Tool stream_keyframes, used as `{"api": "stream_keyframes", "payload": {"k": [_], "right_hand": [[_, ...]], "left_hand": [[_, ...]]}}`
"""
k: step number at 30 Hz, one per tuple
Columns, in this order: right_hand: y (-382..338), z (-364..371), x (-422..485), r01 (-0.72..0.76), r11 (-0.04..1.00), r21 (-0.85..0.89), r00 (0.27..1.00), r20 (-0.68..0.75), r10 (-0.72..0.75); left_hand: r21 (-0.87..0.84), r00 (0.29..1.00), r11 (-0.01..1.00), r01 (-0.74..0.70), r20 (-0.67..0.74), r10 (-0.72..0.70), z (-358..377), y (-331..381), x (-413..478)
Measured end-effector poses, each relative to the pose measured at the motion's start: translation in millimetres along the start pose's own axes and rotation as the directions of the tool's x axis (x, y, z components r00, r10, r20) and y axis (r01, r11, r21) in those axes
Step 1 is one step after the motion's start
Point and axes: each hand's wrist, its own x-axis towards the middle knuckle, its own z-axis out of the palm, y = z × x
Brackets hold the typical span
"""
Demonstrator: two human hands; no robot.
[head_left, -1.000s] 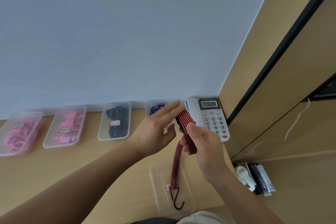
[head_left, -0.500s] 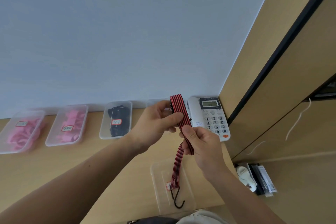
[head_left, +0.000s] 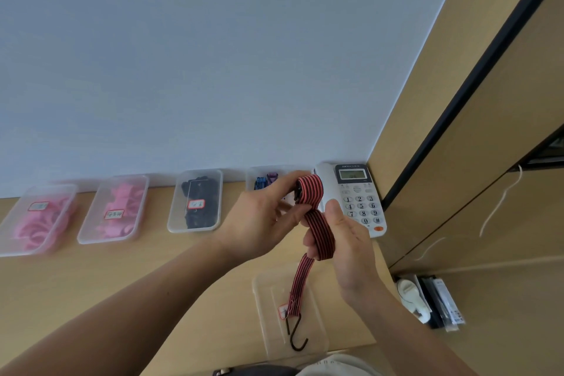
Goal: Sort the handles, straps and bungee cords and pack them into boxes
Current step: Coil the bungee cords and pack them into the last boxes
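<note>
Red-striped bungee cord (head_left: 319, 224) held above the near right of the table (head_left: 122, 284), fingers of the left hand (head_left: 262, 223) pinching its upper fold, those of the right hand (head_left: 351, 247) curled round the lower loop, apparently bundling it for boxing (its hook (head_left: 292, 341) dangles over a clear tray (head_left: 259, 314)).

Along the back edge of the desk (head_left: 152, 268), against the wall (head_left: 213, 70), four boxes stand in a row: the far-left box (head_left: 18, 241), the second box (head_left: 91, 232), the third box (head_left: 177, 217) and the fourth box (head_left: 251, 175). The telephone (head_left: 357, 195) sits in the back right corner, just right of the fourth box. The front box (head_left: 265, 308) lies near the front edge, and the bungee cord (head_left: 317, 223) hangs down over it.
</note>
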Motion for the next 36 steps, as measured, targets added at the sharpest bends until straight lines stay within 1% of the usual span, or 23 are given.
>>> {"api": "stream_keyframes", "payload": {"k": [3, 5, 7, 9, 11, 12, 13, 14, 15, 16, 17, 18, 19, 20, 21, 22, 25, 27, 29, 30, 31, 34, 36], "right_hand": [[0, 0, 0, -0.005, 1.0, -0.018, 1.0, 0.005, 0.005], [0, 0, 0, 0.002, 0.999, -0.033, 1.0, 0.01, -0.002], [0, 0, 1, 0.009, 0.999, -0.052, 1.0, 0.004, -0.009], [1, 0, 2, 0.014, 0.998, -0.064, 1.0, 0.002, -0.014], [1, 0, 2, 0.011, 0.999, -0.053, 1.0, 0.005, -0.011], [1, 0, 2, 0.009, 0.999, -0.041, 1.0, 0.004, -0.009], [1, 0, 2, 0.011, 1.0, -0.027, 1.0, 0.001, -0.011], [0, -1, 3, 0.017, 1.0, -0.014, 1.0, -0.003, -0.017], [0, -1, 4, 0.028, 1.0, -0.008, 1.0, -0.002, -0.028], [0, -1, 4, 0.04, 0.999, -0.009, 0.999, 0.002, -0.04], [0, -1, 5, 0.051, 0.999, -0.012, 0.999, 0.009, -0.051], [1, -1, 5, 0.058, 0.998, -0.015, 0.998, 0.015, -0.058], [1, -1, 5, 0.064, 0.998, -0.024, 0.998, 0.021, -0.063], [3, -1, 5, 0.068, 0.997, -0.038, 0.997, 0.025, -0.067], [4, -1, 5, 0.072, 0.996, -0.052, 0.997, 0.026, -0.07], [5, -1, 5, 0.076, 0.995, -0.058, 0.997, 0.029, -0.075], [7, -2, 7, 0.092, 0.994, -0.065, 0.995, 0.036, -0.09], [7, -2, 7, 0.101, 0.992, -0.075, 0.994, 0.04, -0.098], [8, -2, 7, 0.098, 0.992, -0.085, 0.995, 0.04, -0.094], [8, -2, 7, 0.084, 0.993, -0.089, 0.996, 0.034, -0.081], [9, -1, 6, 0.065, 0.993, -0.099, 0.998, 0.02, -0.063], [12, -2, 8, 0.025, 0.987, -0.156, 0.999, -0.031, -0.03], [11, -3, 10, 0.02, 0.984, -0.175, 0.999, -0.033, -0.026]], "left_hand": [[0.218, 0.983, 0.964, -0.155, -0.062, 0.172, 4, -6, -2], [0.304, 0.955, 0.921, -0.245, -0.085, 0.282, 6, -10, -3], [0.368, 0.929, 0.876, -0.311, -0.079, 0.363, 9, -12, -1], [0.414, 0.917, 0.849, -0.328, -0.077, 0.392, 12, -15, 0], [0.42, 0.922, 0.853, -0.311, -0.086, 0.379, 14, -18, 0], [0.386, 0.933, 0.875, -0.292, -0.087, 0.35, 14, -20, 0], [0.31, 0.954, 0.917, -0.253, -0.079, 0.29, 14, -20, -1], [0.181, 0.98, 0.968, -0.176, -0.059, 0.189, 14, -18, -1], [0.016, 0.999, 0.999, -0.049, -0.021, 0.049, 14, -16, -2], [-0.163, 0.993, 0.98, 0.115, 0.037, -0.11, 13, -13, -3], [-0.324, 0.958, 0.901, 0.287, 0.103, -0.268, 13, -11, -1], [-0.449, 0.902, 0.783, 0.43, 0.176, -0.394, 11, -9, 3], [-0.527, 0.847, 0.667, 0.527, 0.257, -0.466, 9, -7, 7], [-0.576, 0.804, 0.569, 0.588, 0.34, -0.487, 6, -5, 11], [-0.612, 0.78, 0.492, 0.619, 0.405, -0.477, 4, -2, 13], [-0.641, 0.772, 0.441, 0.628, 0.445, -0.453, 3, 0, 15], [-0.68, 0.772, 0.381, 0.626, 0.473, -0.424, 3, 3, 15], [-0.67, 0.741, 0.338, 0.661, 0.514, -0.432, 2, 1, 15], [-0.655, 0.725, 0.325, 0.682, 0.544, -0.422, 0, 1, 16], [-0.66, 0.732, 0.335, 0.672, 0.528, -0.43, -1, 0, 17], [-0.672, 0.749, 0.356, 0.649, 0.482, -0.454, -1, 0, 17], [-0.669, 0.794, 0.479, 0.569, 0.294, -0.531, -3, -2, 20], [-0.632, 0.829, 0.571, 0.525, 0.227, -0.511, -3, -1, 21]]}}
